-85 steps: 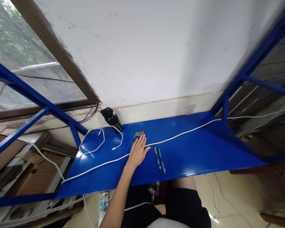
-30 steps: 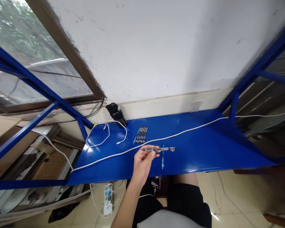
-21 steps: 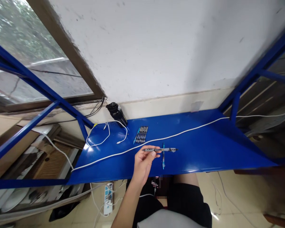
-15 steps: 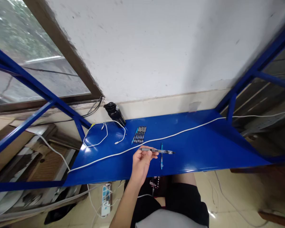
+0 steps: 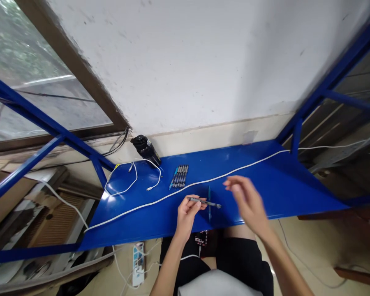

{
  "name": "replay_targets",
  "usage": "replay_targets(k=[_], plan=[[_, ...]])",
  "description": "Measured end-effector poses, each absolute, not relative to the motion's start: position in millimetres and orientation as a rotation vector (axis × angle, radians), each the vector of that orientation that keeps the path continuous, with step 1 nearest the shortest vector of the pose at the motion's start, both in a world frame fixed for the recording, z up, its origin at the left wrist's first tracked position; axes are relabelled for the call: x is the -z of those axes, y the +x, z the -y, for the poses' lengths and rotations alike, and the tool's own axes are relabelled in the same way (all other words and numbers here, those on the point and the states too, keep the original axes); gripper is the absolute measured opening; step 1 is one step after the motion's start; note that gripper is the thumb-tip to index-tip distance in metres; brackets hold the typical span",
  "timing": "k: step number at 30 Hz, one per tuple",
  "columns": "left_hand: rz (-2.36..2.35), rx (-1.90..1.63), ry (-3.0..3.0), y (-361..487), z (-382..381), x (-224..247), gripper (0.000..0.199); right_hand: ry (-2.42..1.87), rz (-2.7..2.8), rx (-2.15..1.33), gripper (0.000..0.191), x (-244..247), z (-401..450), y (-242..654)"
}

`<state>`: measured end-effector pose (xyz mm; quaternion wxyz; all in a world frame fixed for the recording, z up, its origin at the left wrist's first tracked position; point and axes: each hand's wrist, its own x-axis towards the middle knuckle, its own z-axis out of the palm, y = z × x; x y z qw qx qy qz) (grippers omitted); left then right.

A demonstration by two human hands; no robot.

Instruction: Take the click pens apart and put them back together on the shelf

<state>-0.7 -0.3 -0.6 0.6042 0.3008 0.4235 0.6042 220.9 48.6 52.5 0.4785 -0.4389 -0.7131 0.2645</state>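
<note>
My left hand (image 5: 189,209) pinches a grey and black pen (image 5: 208,202) near its left end, above the front part of the blue table (image 5: 265,176). Beneath that pen's right half lies a blue pen (image 5: 209,209), pointing away from me. My right hand (image 5: 245,197) hovers to the right of both pens, its fingers bent and a little apart, with nothing in them. Further back, several dark pens (image 5: 180,176) lie side by side in a row, with a light-blue pen (image 5: 173,177) at the row's left.
A white cable (image 5: 231,172) crosses the table diagonally, behind my hands. At the back left stand a black bottle (image 5: 146,150) and a looped white cable (image 5: 123,192). Blue frame bars rise at both sides. A power strip (image 5: 138,265) lies on the floor.
My right hand has come into view from the right. The held pen has moved slightly nearer to me and tilts down more at its right end. My left hand still holds it.
</note>
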Motion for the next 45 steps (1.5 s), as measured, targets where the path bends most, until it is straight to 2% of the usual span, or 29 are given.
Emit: replay_targets(k=[5,8,20,27,32,38,45], plan=[[-1.004,-1.329,0.79,-1.3,3.1,7.6,0.029,-1.124,1.713,-1.091,0.037,-7.1,-40.0,201.0],[-1.042,-1.322,0.835,-0.4,0.3,5.0,0.027,-1.084,1.734,-1.215,0.039,8.2,-37.8,201.5],[-1.246,-1.317,0.768,9.8,0.8,6.4,0.048,-0.945,1.748,-1.199,0.028,12.9,-39.4,213.2],[-1.149,-1.434,0.797,2.1,-2.9,10.6,0.037,-1.048,1.71,-1.189,0.032,10.2,-39.3,212.9],[-1.222,-1.367,0.902,-1.4,-2.8,12.7,0.028,-1.081,1.706,-1.198,0.035,13.5,-38.8,211.7],[-1.274,-1.38,0.864,1.9,-3.4,13.8,0.033,-1.016,1.721,-1.113,0.027,14.1,-38.2,209.5],[-1.23,-1.339,0.871,-0.2,-2.2,12.6,0.031,-1.051,1.912,-1.057,0.035,12.5,-35.0,205.3]])
